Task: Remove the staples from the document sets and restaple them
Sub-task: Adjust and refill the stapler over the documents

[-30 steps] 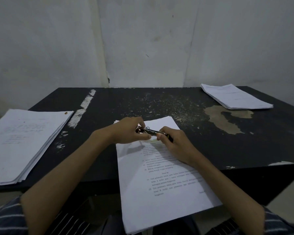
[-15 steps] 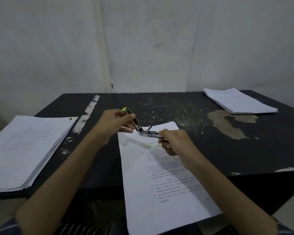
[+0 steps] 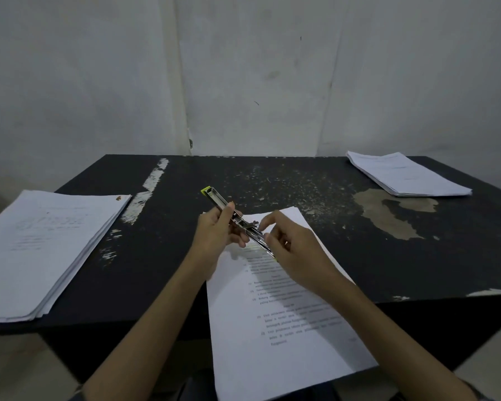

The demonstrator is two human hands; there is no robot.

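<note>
Stapler at frame centre, swung open nearly flat, long metal arms running diagonally from upper left to lower right, yellow-green tip at the upper end. It is held in the air just above the top edge of the document.

Left hand grips the stapler's upper arm: thumb on top, fingers curled round underneath. Right hand is at the lower arm, index finger raised and bent, other fingers loosely curled with tips at the metal. Cannot tell if they pinch it or only touch. Lower end of the stapler runs in beside the right thumb.

The document lies printed side up on the worktop, centre to lower right of frame, tilted a bit, bottom part hanging over the near edge. Both forearms come in from the bottom; the right one crosses over the page.

Left stack of papers sits at the left edge of frame, thick, with a small orange speck at its far right corner. Right stack, thinner, lies at the upper right, on the far corner of the worktop. Both are well apart from the hands.

The worktop is black and scuffed, with a white streak left of centre and a tan worn patch near the right stack. A pale wall fills the top half.
</note>
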